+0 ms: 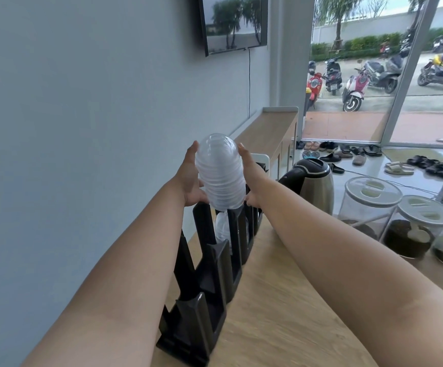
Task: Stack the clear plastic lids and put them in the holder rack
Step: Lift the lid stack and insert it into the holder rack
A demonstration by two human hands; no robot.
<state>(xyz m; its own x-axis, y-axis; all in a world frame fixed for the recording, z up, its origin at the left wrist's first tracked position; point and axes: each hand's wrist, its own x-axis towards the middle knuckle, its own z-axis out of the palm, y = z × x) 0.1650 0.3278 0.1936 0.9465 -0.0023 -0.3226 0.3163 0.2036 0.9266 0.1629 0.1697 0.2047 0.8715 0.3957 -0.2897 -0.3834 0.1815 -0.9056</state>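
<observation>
A tall stack of clear domed plastic lids (220, 172) stands upright between both hands, its lower end just above a far slot of the black holder rack (207, 274). My left hand (190, 178) presses the stack's left side and my right hand (252, 178) presses its right side. More clear lids (221, 229) sit lower down inside the rack, partly hidden by its black dividers. The rack runs along the wooden counter (276, 308) next to the grey wall.
A steel electric kettle (314, 185) stands right of the rack. Three clear jars with white lids (374, 205) sit at the counter's right edge. A wall screen (232, 22) hangs above. Shoes lie on the floor by the glass door.
</observation>
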